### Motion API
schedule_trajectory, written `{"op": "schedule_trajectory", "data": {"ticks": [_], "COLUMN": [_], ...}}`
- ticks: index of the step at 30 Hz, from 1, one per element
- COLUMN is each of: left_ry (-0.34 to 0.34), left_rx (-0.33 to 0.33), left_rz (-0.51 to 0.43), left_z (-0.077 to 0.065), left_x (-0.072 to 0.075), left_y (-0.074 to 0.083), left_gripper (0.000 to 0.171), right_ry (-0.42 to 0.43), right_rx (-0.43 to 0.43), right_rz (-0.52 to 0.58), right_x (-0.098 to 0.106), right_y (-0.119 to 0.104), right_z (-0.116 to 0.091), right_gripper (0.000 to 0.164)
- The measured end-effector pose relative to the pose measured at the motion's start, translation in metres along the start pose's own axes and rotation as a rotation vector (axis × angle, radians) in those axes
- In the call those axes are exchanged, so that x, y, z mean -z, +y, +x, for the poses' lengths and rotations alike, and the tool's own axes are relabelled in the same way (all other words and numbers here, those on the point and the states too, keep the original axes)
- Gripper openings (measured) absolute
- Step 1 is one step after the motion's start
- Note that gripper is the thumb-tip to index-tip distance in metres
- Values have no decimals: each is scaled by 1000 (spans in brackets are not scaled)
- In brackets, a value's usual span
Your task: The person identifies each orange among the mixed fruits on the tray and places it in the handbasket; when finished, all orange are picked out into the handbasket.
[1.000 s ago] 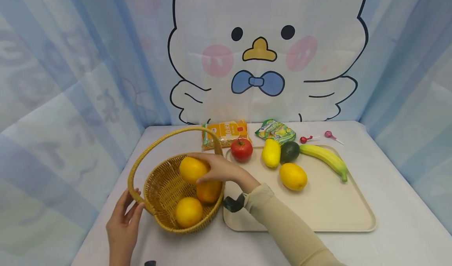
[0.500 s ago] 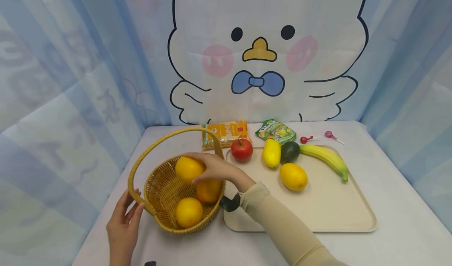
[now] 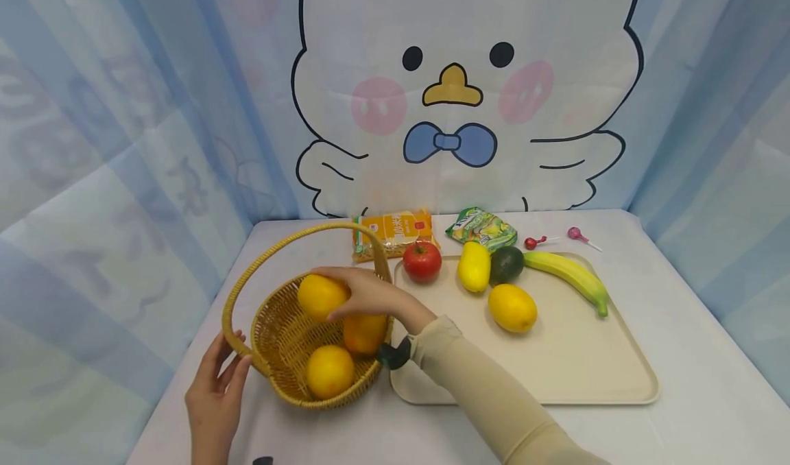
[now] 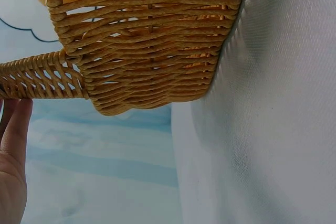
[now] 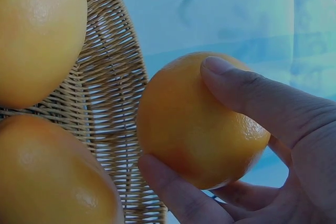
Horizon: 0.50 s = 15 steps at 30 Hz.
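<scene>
My right hand (image 3: 367, 293) holds an orange (image 3: 322, 297) over the far part of the wicker basket (image 3: 280, 376), thumb on one side and fingers on the other. In the right wrist view, that orange (image 5: 194, 124) is beside the basket's woven wall (image 5: 113, 77). Inside the basket lie another orange (image 3: 330, 371) and a more reddish orange-yellow fruit (image 3: 364, 333), partly hidden by my right hand. At the basket's left, my left hand (image 3: 216, 389) pinches the lower end of the handle (image 3: 231, 314). In the left wrist view, its fingers (image 4: 18, 129) touch the handle.
A beige tray (image 3: 586, 369) to the right carries a red apple (image 3: 422, 262), a yellow mango-like fruit (image 3: 474, 267), a dark green avocado (image 3: 507, 266), a lemon (image 3: 512, 308) and a banana (image 3: 568, 274). Behind are an orange packet (image 3: 401, 228), a green packet (image 3: 481, 228) and two lollipops (image 3: 575, 234).
My right hand has moved left with the orange, farther over the basket. My left hand stays at the handle, and the basket has not visibly moved.
</scene>
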State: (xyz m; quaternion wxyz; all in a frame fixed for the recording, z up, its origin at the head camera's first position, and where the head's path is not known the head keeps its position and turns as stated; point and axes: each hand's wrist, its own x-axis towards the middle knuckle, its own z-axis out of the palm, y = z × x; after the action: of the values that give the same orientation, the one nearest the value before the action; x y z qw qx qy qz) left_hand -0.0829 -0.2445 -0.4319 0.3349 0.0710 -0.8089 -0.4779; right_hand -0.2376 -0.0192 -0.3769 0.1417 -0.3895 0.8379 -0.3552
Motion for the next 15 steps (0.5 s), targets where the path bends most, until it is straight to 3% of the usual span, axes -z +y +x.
{"op": "schedule_trajectory", "data": {"ticks": [15], "left_ry": [-1], "left_rx": [5], "left_rz": [23], "left_z": [-1], "left_x": [0], "left_y": [-2], "left_gripper": [61], "right_ry": [-22], "right_rx": [12], "right_rz": [-33], "right_x": [-4], "right_y": [-10], "right_z": [10], "right_gripper": [79]}}
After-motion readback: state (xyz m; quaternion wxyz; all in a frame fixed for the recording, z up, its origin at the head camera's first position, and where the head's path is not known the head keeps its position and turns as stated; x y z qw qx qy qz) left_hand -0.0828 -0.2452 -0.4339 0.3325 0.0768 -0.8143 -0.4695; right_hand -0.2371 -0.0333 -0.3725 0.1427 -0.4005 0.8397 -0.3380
